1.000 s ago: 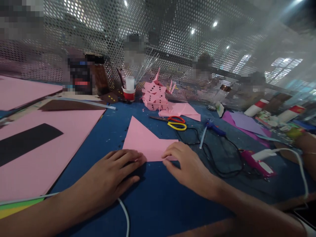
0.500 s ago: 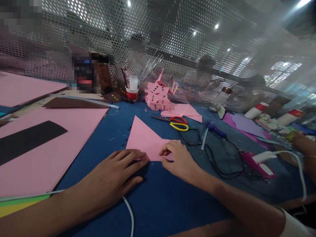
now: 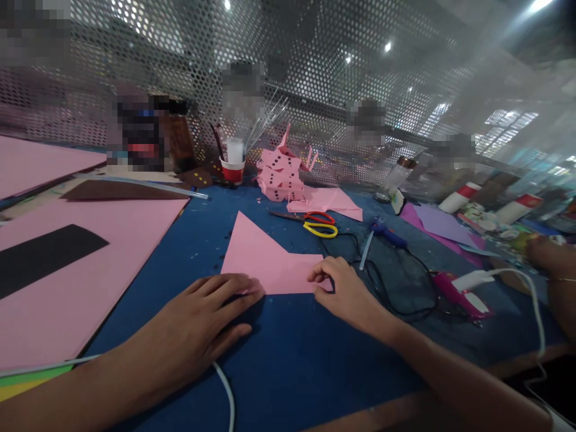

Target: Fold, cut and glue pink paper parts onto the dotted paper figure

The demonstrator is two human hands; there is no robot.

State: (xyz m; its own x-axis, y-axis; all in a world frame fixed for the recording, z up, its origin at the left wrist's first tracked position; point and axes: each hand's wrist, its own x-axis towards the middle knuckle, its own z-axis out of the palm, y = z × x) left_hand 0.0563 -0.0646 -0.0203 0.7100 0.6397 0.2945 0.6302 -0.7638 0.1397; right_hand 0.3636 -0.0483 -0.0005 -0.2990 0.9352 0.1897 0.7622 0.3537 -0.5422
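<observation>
A pink sheet of paper [image 3: 274,270], folded or cut to a tall point at its left, lies flat on the blue tabletop [image 3: 288,348]. My left hand [image 3: 211,312] rests on its lower left corner, fingers stretched out and thumb apart. At the right end of the sheet, my right hand [image 3: 344,291] touches the paper with bent fingers; the thumb and forefinger tips are a little apart. Just beyond the paper are scissors [image 3: 320,224] with one red and one yellow handle loop. Behind them stands a pink paper model [image 3: 281,174] with black dots.
Large pink sheets [image 3: 49,318] with a black strip [image 3: 54,255] cover the left. To the right lie a blue glue gun [image 3: 387,233] with a black cord and a magenta device [image 3: 463,295] with a white cable. A red-and-white cup [image 3: 233,170] stands behind. Another person's arm [image 3: 555,276] shows far right.
My right hand has slid rightward along the paper to its right end, uncovering more of it. My left hand stays on the lower left corner. The whole view has shifted slightly.
</observation>
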